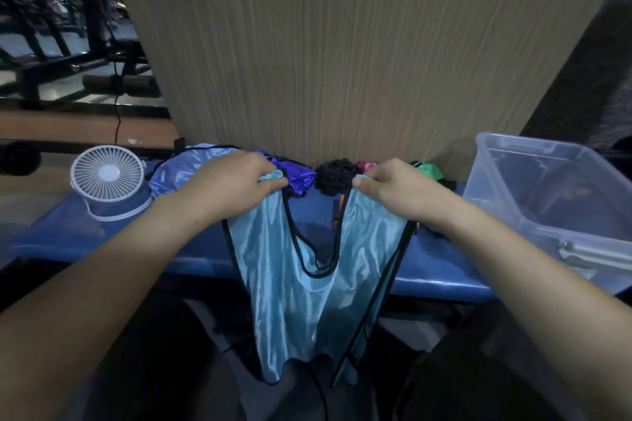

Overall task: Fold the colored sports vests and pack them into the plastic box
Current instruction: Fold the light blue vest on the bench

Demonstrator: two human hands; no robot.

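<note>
Light blue sports vest, shiny satin-like cloth edged with black trim, hangs upright from its two shoulder straps in front of the blue surface, its lower part dropping below the surface's near edge. Its long axis runs top to bottom, straps up, hem down, with the deep U of the neckline open between the straps. The hem is wavy and the cloth shows soft vertical folds. The left hand pinches the left strap, fingers curled and clamped on the cloth; the right hand grips the right strap the same way, thumb pressed against the fabric.

Behind the hands, along the back of the surface against a tall cardboard sheet, lie more crumpled vests: a pale lilac-blue one, a deep purple one, a black one, a bit of pink and a green one. A clear plastic box stands open at the right end of the surface, well apart from the held vest. A small white fan stands at the left end
</note>
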